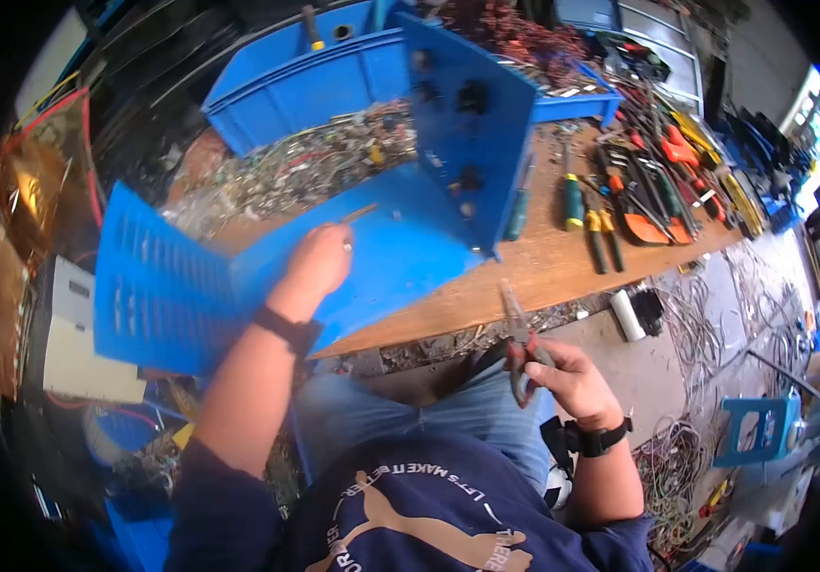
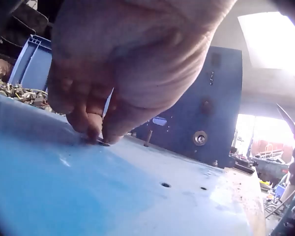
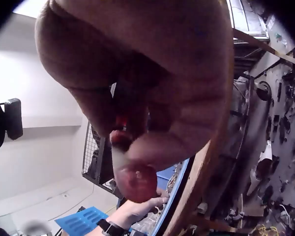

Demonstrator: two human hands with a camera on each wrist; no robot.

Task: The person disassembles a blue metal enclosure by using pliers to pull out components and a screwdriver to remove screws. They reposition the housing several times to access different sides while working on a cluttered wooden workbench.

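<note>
A bent blue metal panel (image 1: 400,238) lies on the wooden bench, its slotted side at the left and another side standing upright at the right. Over its flat middle is my left hand (image 1: 322,259). In the left wrist view the thumb and finger of that hand pinch a small dark flat piece (image 2: 103,143) at the blue surface; its kind is hidden by the fingertips. A short thin peg (image 2: 148,138) stands just beyond them. My right hand (image 1: 572,379) grips long-nose pliers (image 1: 518,336) by their red handles, in front of the bench edge, nose pointing away from me.
Blue bins (image 1: 314,81) stand behind the panel beside a heap of small scrap (image 1: 324,157). On the right of the wooden bench (image 1: 534,257) lie a green-handled screwdriver (image 1: 574,205), yellow-handled pliers (image 1: 600,229) and several other tools. Tangled wires (image 1: 681,467) cover the floor at right.
</note>
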